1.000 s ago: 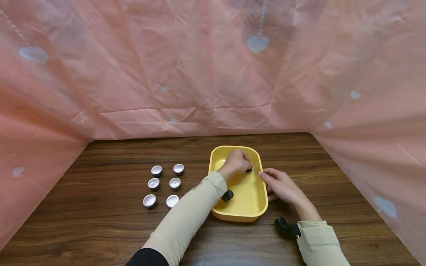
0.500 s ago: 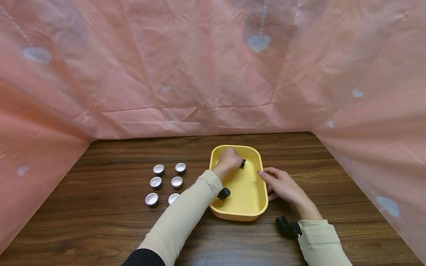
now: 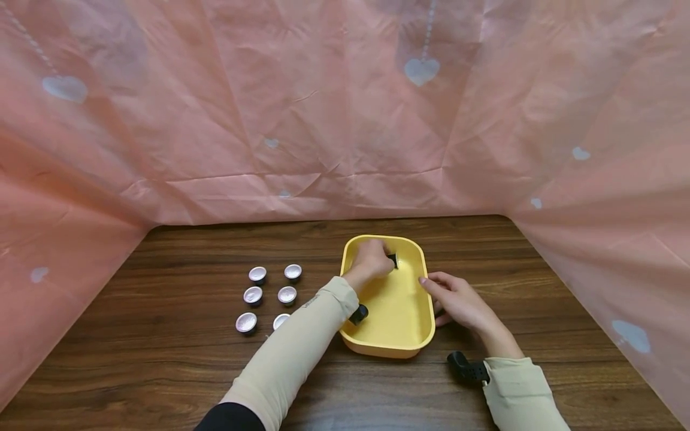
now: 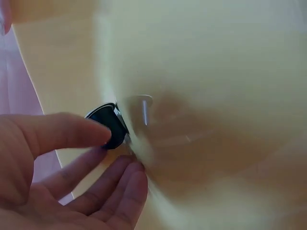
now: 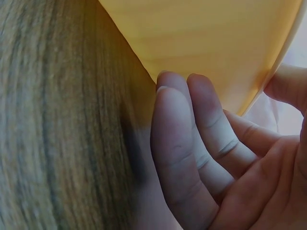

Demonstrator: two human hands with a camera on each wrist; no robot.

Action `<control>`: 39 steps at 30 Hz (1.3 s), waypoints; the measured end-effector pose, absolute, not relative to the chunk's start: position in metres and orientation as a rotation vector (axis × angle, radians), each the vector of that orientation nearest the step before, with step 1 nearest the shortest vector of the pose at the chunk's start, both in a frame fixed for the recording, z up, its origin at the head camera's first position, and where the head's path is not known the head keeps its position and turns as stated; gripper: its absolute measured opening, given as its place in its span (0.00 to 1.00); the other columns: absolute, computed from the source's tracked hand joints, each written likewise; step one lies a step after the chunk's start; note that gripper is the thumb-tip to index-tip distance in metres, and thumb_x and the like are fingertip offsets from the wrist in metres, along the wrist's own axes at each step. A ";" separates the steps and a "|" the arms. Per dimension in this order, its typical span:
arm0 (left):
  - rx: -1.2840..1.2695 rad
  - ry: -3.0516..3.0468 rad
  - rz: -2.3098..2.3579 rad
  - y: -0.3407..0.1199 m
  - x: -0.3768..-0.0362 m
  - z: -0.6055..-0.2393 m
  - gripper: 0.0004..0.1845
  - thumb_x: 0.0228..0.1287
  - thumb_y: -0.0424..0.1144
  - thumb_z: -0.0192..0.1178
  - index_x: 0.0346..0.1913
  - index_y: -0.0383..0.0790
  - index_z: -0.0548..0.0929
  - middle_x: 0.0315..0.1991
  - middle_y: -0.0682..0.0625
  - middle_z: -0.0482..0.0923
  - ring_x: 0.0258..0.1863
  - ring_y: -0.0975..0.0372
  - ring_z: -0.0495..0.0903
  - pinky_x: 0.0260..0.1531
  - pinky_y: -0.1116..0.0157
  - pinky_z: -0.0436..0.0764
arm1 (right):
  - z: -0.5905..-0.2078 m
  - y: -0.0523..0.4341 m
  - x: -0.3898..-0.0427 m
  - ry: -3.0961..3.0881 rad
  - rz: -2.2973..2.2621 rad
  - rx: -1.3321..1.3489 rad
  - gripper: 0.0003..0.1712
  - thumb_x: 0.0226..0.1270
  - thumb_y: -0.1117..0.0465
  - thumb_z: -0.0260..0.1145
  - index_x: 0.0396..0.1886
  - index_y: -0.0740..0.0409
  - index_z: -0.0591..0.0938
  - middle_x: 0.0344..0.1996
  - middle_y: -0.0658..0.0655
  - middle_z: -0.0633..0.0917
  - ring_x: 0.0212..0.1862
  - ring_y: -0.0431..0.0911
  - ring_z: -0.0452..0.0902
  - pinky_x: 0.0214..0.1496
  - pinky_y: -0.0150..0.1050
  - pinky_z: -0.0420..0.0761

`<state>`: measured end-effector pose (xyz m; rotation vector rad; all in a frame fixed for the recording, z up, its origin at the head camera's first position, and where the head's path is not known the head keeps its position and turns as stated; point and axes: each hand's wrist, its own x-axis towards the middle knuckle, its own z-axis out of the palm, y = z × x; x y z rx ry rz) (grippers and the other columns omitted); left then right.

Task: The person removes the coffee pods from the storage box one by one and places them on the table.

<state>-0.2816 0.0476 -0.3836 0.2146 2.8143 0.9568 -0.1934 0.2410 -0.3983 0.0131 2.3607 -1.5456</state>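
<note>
In the head view my left hand (image 3: 372, 258) reaches into the far part of a yellow plastic basin (image 3: 399, 311). It pinches a dark coffee capsule (image 4: 112, 127) low inside the basin; in the left wrist view the thumb lies on the capsule's side and the other fingers are beneath and beside it. My right hand (image 3: 455, 299) holds the basin's right side, thumb at the rim and fingers along the outer wall (image 5: 206, 43). Left of the basin, several coffee capsules (image 3: 253, 296) with pale foil lids stand on the table in two columns.
The brown wooden table (image 3: 162, 359) meets a pink heart-patterned curtain (image 3: 345, 120) at the back and both sides. A dark wrist camera (image 3: 358, 314) on my left wrist hangs over the basin's left side. My left sleeve (image 3: 296, 347) partly covers the nearest capsule of the right column.
My left hand has shifted left and slightly away inside the basin with the capsule. My right hand stays at the basin's side. The head view has shifted slightly.
</note>
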 end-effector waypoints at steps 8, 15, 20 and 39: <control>0.267 2.803 0.882 0.050 -0.292 -0.395 0.09 0.56 0.27 0.68 0.39 0.41 0.86 0.39 0.48 0.85 0.30 0.60 0.77 0.27 0.67 0.75 | -0.396 0.240 -0.194 2.361 -1.533 0.015 0.36 0.87 0.43 0.55 0.76 0.67 0.71 0.46 0.63 0.89 0.36 0.45 0.88 0.36 0.47 0.91; 0.304 2.758 0.814 0.056 -0.317 -0.420 0.16 0.49 0.32 0.77 0.34 0.41 0.78 0.32 0.50 0.76 0.29 0.60 0.72 0.24 0.67 0.71 | -0.396 0.238 -0.193 2.355 -1.555 0.007 0.35 0.87 0.44 0.56 0.75 0.68 0.71 0.45 0.62 0.90 0.36 0.45 0.88 0.35 0.46 0.91; 0.350 2.775 0.790 0.058 -0.321 -0.429 0.19 0.54 0.38 0.80 0.49 0.43 0.87 0.50 0.49 0.87 0.44 0.59 0.79 0.40 0.68 0.80 | -0.396 0.238 -0.193 2.355 -1.559 0.002 0.35 0.86 0.44 0.57 0.75 0.68 0.72 0.45 0.62 0.90 0.36 0.45 0.88 0.35 0.45 0.91; 0.315 2.389 1.400 0.037 -0.273 -0.364 0.14 0.57 0.23 0.72 0.47 0.32 0.89 0.40 0.49 0.85 0.38 0.63 0.79 0.38 0.71 0.77 | -0.397 0.241 -0.193 2.359 -1.551 0.008 0.35 0.87 0.45 0.56 0.76 0.69 0.71 0.46 0.64 0.89 0.36 0.45 0.88 0.35 0.45 0.91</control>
